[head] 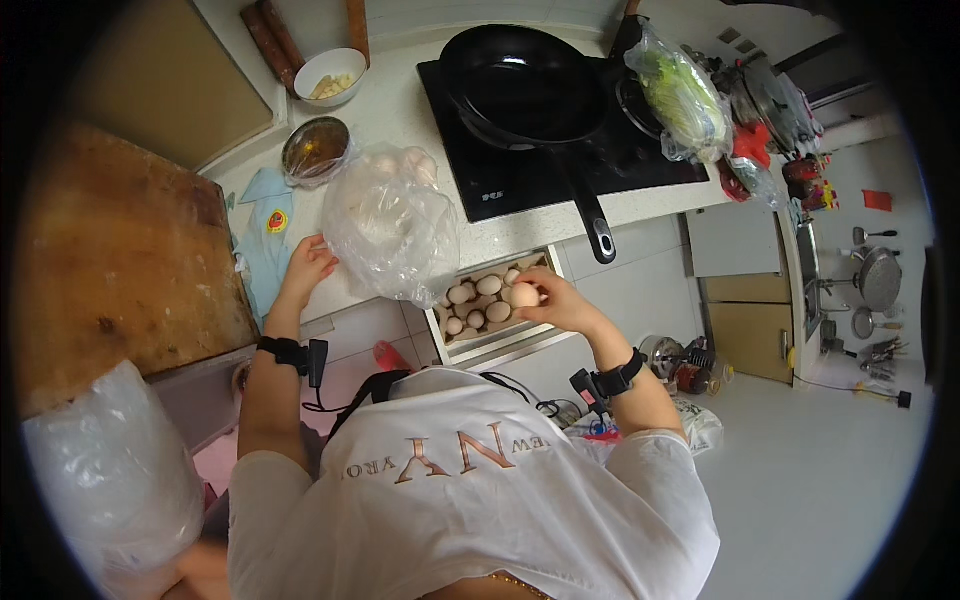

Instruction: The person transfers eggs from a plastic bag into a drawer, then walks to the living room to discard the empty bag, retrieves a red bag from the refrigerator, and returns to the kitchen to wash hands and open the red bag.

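My right hand point(564, 301) grips a pale brown egg point(524, 295) above an open drawer point(517, 351). Below it, a cardboard egg tray point(478, 293) inside the drawer carries several eggs in its cups. My left hand point(306, 268) rests by the counter's front edge, fingers apart, at the left side of a clear plastic bag point(390, 225). Whether those fingertips touch the bag I cannot tell. Several more eggs point(414, 162) show through the far end of the bag, which lies on the pale speckled counter point(491, 234).
A black frying pan point(525, 90) sits on the cooktop point(480, 187), its handle jutting past the counter edge. Bagged napa cabbage point(686, 97) lies to the right. Left are a pale blue cloth point(270, 217), a covered bowl point(317, 152), a white bowl point(331, 61) and a wooden board point(135, 262).
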`<state>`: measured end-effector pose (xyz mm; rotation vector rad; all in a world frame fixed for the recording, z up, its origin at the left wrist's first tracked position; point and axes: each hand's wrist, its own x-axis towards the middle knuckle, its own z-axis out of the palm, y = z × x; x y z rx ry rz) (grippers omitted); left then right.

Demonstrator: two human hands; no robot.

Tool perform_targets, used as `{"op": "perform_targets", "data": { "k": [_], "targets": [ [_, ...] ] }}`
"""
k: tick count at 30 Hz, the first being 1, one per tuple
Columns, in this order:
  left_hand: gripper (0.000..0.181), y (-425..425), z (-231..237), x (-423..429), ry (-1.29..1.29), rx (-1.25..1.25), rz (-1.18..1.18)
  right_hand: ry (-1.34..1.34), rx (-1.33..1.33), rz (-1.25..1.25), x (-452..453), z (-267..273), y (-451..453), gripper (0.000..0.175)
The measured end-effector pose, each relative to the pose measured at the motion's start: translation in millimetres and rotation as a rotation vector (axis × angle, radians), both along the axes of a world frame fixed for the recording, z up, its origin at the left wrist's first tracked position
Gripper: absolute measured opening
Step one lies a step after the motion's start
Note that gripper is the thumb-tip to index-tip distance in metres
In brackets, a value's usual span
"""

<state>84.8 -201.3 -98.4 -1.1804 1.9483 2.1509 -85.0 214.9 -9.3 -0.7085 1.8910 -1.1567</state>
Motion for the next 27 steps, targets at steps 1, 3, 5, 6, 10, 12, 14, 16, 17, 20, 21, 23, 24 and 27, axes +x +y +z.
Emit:
{"op": "perform_targets", "data": {
  "k": [1, 3, 5, 6, 10, 12, 14, 16, 17, 20, 21, 23, 24, 27],
  "targets": [
    [0.043, 2, 5, 2, -0.028, 0.002, -0.034, -0.044, 0.089, -0.077, -7, -33, 18, 0.048],
    [0.043, 5, 10, 6, -0.055, -0.005, -0.03, 0.168, 0.274, -0.129, -15, -91, 37, 0.048],
    [0.042, 6, 13, 7, -0.07, -0.01, -0.02, 0.382, 0.407, -0.115, -20, -129, 36, 0.048],
    [0.042, 8, 14, 7, -0.072, -0.011, -0.014, 0.49, 0.448, -0.077, -19, -144, 29, 0.046],
    [0.042, 15, 11, 6, -0.086, -0.027, -0.023, 0.767, 0.617, 0.087, -20, -166, 5, 0.033],
    [0.043, 20, 10, 6, -0.078, -0.09, -0.069, 0.797, 0.643, 0.073, -19, -177, 2, 0.032],
    [0.043, 22, 9, 7, -0.075, -0.129, -0.077, 0.838, 0.68, 0.171, -21, -176, -3, 0.033],
    [0.044, 27, 8, 5, -0.066, -0.136, -0.07, 0.847, 0.673, 0.179, -22, -199, 2, 0.033],
    [0.045, 27, 9, 5, -0.062, -0.13, -0.073, 0.849, 0.661, 0.176, -22, -211, 4, 0.034],
    [0.046, 24, 9, 5, -0.052, -0.131, -0.076, 0.81, 0.712, 0.224, -21, -210, 1, 0.04],
    [0.046, 22, 8, 5, -0.048, -0.147, -0.071, 0.824, 0.71, 0.228, -20, -212, 2, 0.041],
    [0.045, 17, 6, 6, -0.041, -0.176, -0.04, 0.842, 0.649, 0.175, -13, -179, -8, 0.038],
    [0.045, 15, 7, 0, -0.029, -0.188, -0.033, 0.847, 0.613, 0.189, -11, -171, -6, 0.035],
    [0.043, 3, -9, -11, 0.104, -0.297, 0.009, 0.726, 0.398, 0.259, -6, -115, -11, 0.033]
  ]
}}
